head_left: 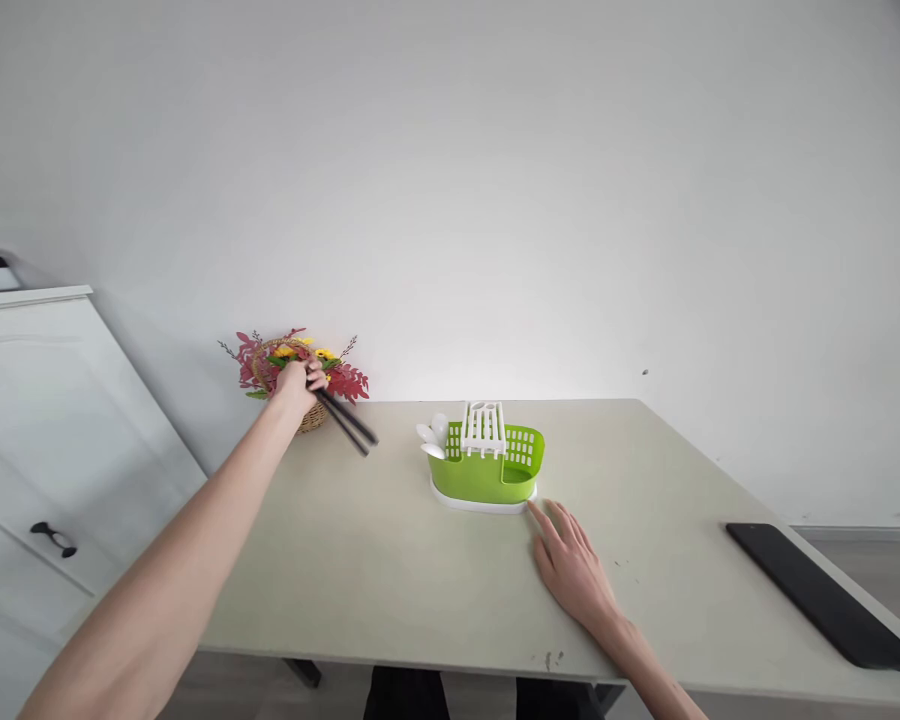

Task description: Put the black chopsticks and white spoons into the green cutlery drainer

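Note:
My left hand is closed around the ends of a pair of dark chopsticks, somewhat smeared by motion. They point down and to the right, above the table and in front of the flower basket. Right of them, a green cutlery caddy stands upright on a white base tray. Several white spoons lean out of its left end, and a white slotted rack spans its middle. My right hand rests palm down on the table, fingers apart, with a fingertip at the base tray's front right edge.
A wicker basket of red and yellow flowers stands at the table's back left. On the right side lies a long black flat object. A white cabinet borders the table's left side, and a wall runs behind.

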A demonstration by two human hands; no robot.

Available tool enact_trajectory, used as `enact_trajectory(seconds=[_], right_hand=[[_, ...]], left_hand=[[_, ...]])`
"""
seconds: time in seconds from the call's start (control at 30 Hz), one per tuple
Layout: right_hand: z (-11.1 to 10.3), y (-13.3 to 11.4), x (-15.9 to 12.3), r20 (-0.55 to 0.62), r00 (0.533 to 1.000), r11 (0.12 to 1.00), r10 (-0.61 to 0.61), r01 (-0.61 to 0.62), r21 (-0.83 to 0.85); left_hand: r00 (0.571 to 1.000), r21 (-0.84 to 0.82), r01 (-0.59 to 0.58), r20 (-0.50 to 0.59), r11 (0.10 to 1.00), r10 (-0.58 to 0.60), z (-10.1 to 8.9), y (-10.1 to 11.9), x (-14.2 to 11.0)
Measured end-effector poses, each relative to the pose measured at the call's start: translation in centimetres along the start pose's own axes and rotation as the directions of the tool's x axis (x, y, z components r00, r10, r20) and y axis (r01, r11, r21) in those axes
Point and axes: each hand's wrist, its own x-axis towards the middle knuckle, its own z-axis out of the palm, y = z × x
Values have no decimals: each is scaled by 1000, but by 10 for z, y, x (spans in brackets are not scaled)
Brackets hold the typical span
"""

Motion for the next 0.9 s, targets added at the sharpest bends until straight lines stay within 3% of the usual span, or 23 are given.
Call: enact_trajectory(seconds=[0.17, 0.37, 0.5, 0.6, 0.9], right_hand=[[1, 2, -2, 17, 1000, 1000, -3, 3, -2], [1, 5, -3, 28, 1000, 1000, -4, 4, -3], [-1, 4, -4, 43, 999, 1000, -2, 3, -13], [-2, 3, -4, 51, 999, 1000, 5, -4, -21], [-5, 3, -3, 55, 998, 1000, 2, 0, -29]], left_hand=[[976, 373, 188, 29, 909, -214, -57, -68, -15], [984, 711, 172, -87, 682, -157, -84, -142, -23], [982, 848, 186, -174, 497, -70, -88, -165, -19], [983, 903, 176, -182, 393, -22, -90, -178, -19], [995, 984, 28, -44, 175, 91, -99, -211, -39]])
